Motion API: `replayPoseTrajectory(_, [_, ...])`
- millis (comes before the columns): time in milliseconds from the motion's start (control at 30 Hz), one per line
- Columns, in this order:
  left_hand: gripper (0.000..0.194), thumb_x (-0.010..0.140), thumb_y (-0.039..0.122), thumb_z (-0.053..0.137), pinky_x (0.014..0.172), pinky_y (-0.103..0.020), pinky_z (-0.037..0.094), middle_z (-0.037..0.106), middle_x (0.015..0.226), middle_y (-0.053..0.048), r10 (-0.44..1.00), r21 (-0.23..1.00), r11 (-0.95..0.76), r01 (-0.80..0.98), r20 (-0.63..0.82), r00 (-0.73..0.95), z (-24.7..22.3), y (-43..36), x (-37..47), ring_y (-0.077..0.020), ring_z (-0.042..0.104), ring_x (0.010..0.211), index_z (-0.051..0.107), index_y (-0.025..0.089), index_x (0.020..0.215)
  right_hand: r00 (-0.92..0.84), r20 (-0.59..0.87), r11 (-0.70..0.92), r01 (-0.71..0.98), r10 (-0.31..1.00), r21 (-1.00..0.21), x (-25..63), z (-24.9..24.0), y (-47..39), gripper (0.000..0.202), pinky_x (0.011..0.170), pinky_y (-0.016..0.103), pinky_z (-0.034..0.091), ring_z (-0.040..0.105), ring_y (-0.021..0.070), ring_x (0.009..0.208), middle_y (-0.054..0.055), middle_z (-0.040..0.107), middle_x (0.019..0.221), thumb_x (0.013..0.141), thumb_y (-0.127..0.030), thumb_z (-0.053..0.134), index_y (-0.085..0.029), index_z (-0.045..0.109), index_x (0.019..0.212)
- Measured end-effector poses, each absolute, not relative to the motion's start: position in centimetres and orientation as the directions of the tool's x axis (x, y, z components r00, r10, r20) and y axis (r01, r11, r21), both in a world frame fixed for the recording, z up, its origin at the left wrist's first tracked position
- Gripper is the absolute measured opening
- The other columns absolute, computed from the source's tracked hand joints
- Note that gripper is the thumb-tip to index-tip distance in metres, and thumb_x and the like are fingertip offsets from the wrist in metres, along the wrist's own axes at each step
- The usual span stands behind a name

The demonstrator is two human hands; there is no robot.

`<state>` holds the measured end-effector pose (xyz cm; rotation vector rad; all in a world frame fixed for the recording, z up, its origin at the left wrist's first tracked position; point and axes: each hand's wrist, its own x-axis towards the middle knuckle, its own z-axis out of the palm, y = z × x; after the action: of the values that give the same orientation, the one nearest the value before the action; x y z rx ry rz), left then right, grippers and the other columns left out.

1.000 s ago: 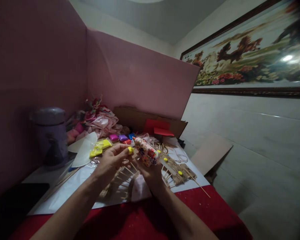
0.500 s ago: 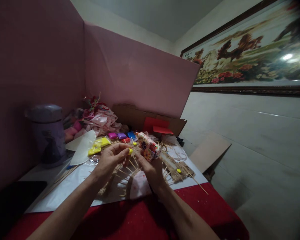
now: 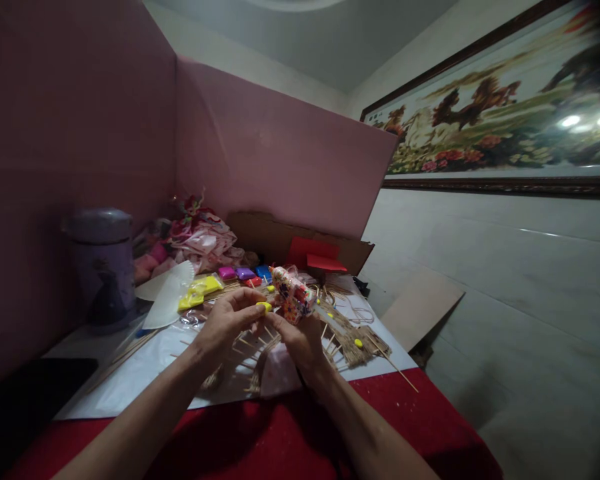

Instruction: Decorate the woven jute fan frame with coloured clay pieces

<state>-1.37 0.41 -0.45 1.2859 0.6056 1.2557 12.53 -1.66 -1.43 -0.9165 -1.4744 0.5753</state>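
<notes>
My left hand (image 3: 225, 323) is closed, pinching a small lump of yellow modelling clay (image 3: 264, 307) between thumb and fingertips. Close by, my right hand (image 3: 300, 343) is curled, its thumb tip reaching the clay. A flower-patterned bundle (image 3: 291, 293) rises from the right hand and appears gripped in it; its kind is unclear. Below the hands lies a woven twine piece (image 3: 255, 383) with thin sticks poking out and a pale pink panel (image 3: 280, 373), partly hidden by my right hand. A yellow clay dot (image 3: 358, 343) sits on a twine-covered strip (image 3: 360, 353) at right.
Behind the hands lie yellow clay packs (image 3: 200, 291) and pink, purple and blue packs (image 3: 245, 273). White fan-shaped sheets (image 3: 170, 297) and a lilac tumbler (image 3: 105, 267) stand left. Pink fabric (image 3: 207, 240), red paper (image 3: 325, 261) and cardboard (image 3: 260, 230) are at the back.
The yellow clay now shows broader and flatter between the fingertips. My right thumb has come up to it, and the flower-patterned bundle has shifted slightly left with that hand.
</notes>
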Motion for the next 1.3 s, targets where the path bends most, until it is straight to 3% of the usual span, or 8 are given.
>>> replayPoseTrajectory(167, [0.016, 0.071, 0.026, 0.066, 0.051, -0.021, 0.04, 0.062, 0.065, 0.0, 0.903, 0.925, -0.189, -0.329, 0.296, 0.312, -1.06, 0.64, -1.36, -0.0089, 0.053, 0.052, 0.061, 0.015, 0.081, 0.101, 0.607, 0.579, 0.213, 0.788, -0.787, 12.53, -1.75, -1.58, 0.012, 0.067, 0.029, 0.052, 0.065, 0.0191, 0.071, 0.004, 0.071, 0.077, 0.073, -0.025, 0.065, -0.017, 0.068, 0.081])
replayPoseTrajectory(300, [0.021, 0.072, 0.032, 0.067, 0.052, -0.021, 0.042, 0.064, 0.068, -0.001, 0.9, 0.931, -0.165, -0.325, 0.277, 0.336, -1.13, 0.48, -1.35, -0.0092, 0.055, 0.053, 0.061, 0.017, 0.085, 0.124, 0.607, 0.575, 0.219, 0.785, -0.788, 12.62, -1.67, -1.54, 0.013, 0.065, 0.028, 0.052, 0.065, 0.0189, 0.069, 0.004, 0.071, 0.076, 0.073, -0.026, 0.066, -0.016, 0.068, 0.081])
replayPoseTrajectory(433, [0.021, 0.071, 0.032, 0.069, 0.053, -0.021, 0.042, 0.065, 0.067, -0.001, 0.909, 0.925, -0.136, -0.355, 0.258, 0.326, -0.92, 0.35, -1.31, -0.0093, 0.056, 0.054, 0.059, 0.016, 0.08, 0.091, 0.598, 0.57, 0.22, 0.796, -0.792, 12.64, -1.77, -1.42, 0.013, 0.063, 0.028, 0.052, 0.065, 0.0185, 0.065, 0.003, 0.069, 0.069, 0.074, -0.027, 0.064, -0.016, 0.068, 0.08])
replayPoseTrajectory(733, [0.026, 0.057, 0.018, 0.077, 0.055, -0.02, 0.044, 0.065, 0.069, -0.001, 0.953, 0.896, -0.056, -0.441, 0.18, 0.244, -0.5, 0.17, -1.13, -0.0098, 0.059, 0.058, 0.059, 0.013, 0.076, 0.086, 0.628, 0.601, 0.218, 0.773, -0.769, 12.55, -1.89, -1.42, 0.015, 0.067, 0.029, 0.053, 0.067, 0.0195, 0.07, 0.004, 0.071, 0.075, 0.071, -0.027, 0.068, -0.017, 0.066, 0.082])
replayPoseTrajectory(967, [0.028, 0.061, 0.027, 0.077, 0.054, -0.021, 0.046, 0.066, 0.072, -0.003, 0.956, 0.9, -0.016, -0.436, 0.142, 0.258, -0.29, 0.01, -1.27, -0.0095, 0.059, 0.056, 0.06, 0.013, 0.078, 0.123, 0.702, 0.654, 0.279, 0.702, -0.703, 12.64, -2.09, -1.22, 0.01, 0.067, 0.028, 0.054, 0.068, 0.0186, 0.072, 0.002, 0.072, 0.078, 0.072, -0.023, 0.066, -0.02, 0.066, 0.081])
replayPoseTrajectory(1100, [0.024, 0.062, 0.025, 0.076, 0.051, -0.018, 0.043, 0.066, 0.065, -0.004, 0.937, 0.922, -0.043, -0.384, 0.17, 0.304, -0.49, 0.23, -1.38, -0.0088, 0.057, 0.054, 0.063, 0.01, 0.076, 0.097, 0.707, 0.658, 0.296, 0.701, -0.693, 12.83, -2.42, -1.05, 0.012, 0.07, 0.028, 0.054, 0.068, 0.0193, 0.075, 0.004, 0.072, 0.08, 0.072, -0.023, 0.066, -0.02, 0.067, 0.083])
replayPoseTrajectory(1300, [0.021, 0.057, 0.016, 0.077, 0.052, -0.018, 0.043, 0.064, 0.06, -0.001, 0.952, 0.897, -0.089, -0.432, 0.205, 0.229, -0.61, 0.37, -1.38, -0.0076, 0.056, 0.051, 0.062, 0.011, 0.07, 0.07, 0.689, 0.646, 0.288, 0.722, -0.707, 12.98, -2.13, -1.28, 0.015, 0.073, 0.03, 0.054, 0.068, 0.0193, 0.074, 0.003, 0.072, 0.08, 0.073, -0.025, 0.066, -0.019, 0.066, 0.087])
